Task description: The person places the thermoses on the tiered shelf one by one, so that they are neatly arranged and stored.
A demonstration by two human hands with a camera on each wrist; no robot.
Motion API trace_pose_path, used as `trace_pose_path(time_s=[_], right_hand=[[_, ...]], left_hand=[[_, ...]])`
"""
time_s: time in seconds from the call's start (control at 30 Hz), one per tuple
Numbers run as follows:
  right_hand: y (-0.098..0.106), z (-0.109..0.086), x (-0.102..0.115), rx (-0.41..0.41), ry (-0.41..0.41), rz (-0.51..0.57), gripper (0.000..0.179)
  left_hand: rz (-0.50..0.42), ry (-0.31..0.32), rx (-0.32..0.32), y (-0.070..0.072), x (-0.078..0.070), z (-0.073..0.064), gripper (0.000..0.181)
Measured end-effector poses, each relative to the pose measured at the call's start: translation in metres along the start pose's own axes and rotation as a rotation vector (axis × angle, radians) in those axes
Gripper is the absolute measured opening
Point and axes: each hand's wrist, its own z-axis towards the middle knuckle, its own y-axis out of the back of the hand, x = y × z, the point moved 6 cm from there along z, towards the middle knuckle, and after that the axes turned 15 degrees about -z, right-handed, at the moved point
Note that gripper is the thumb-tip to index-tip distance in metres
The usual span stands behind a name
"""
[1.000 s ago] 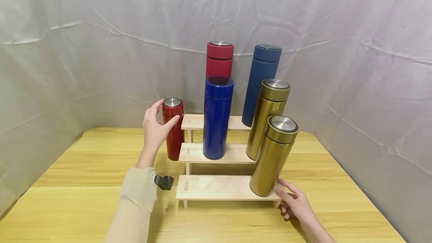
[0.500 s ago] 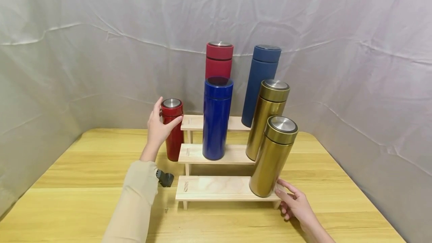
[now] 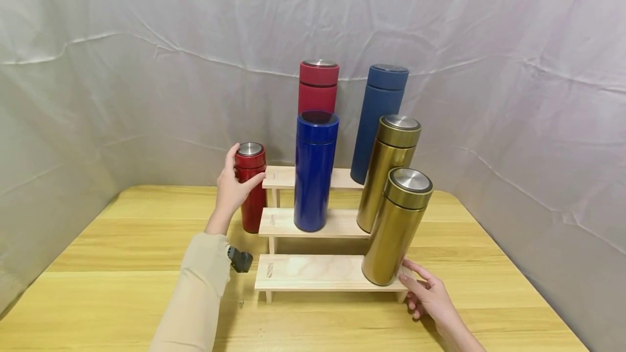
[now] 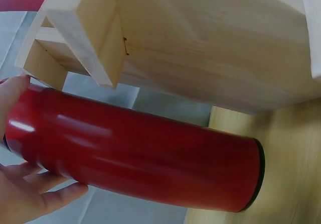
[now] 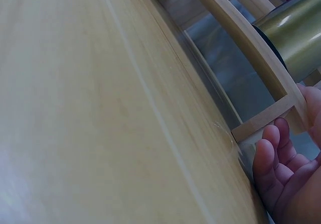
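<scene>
My left hand [image 3: 232,188] grips the upper part of a glossy red thermos flask [image 3: 253,205] with a steel-topped lid, thumb on one side and fingers on the other. The flask is upright at the left end of a three-step wooden display stand [image 3: 313,273]. In the left wrist view its dark-rimmed base [image 4: 260,176] is near the tabletop; whether it touches cannot be told. My right hand [image 3: 430,295] pinches the right end of the lowest step, beside a gold thermos flask [image 3: 397,238] standing there. In the right wrist view, curled fingers [image 5: 268,153] show by the step's leg.
A second gold flask [image 3: 388,178] and a glossy blue one [image 3: 315,178] stand on the middle step. On the top step are a matte blue flask [image 3: 376,124] and a crimson one [image 3: 318,88], partly hidden. Grey cloth [image 3: 171,96] surrounds the wooden table [image 3: 122,243].
My left hand has moved slightly right onto the red flask, and its thumb and fingers have closed around it. The right hand and the other flasks have stayed in place.
</scene>
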Motion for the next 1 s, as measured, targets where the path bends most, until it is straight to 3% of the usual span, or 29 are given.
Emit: trace_pose_path(time_s=[0.47, 0.77, 1.0], right_hand=[[-0.0003, 0.0002, -0.0008, -0.005, 0.008, -0.006, 0.027], [-0.0007, 0.0011, -0.0017, 0.001, -0.001, 0.005, 0.027], [-0.0007, 0.0012, -0.0017, 0.004, 0.002, 0.003, 0.027]], left_hand=[[0.089, -0.077, -0.074, 0.0019, -0.0006, -0.0018, 0.073], [0.07, -0.077, -0.111, 0.0039, -0.0032, -0.0046, 0.071], [0.031, -0.122, -0.129, 0.0076, -0.0068, -0.0069, 0.071]])
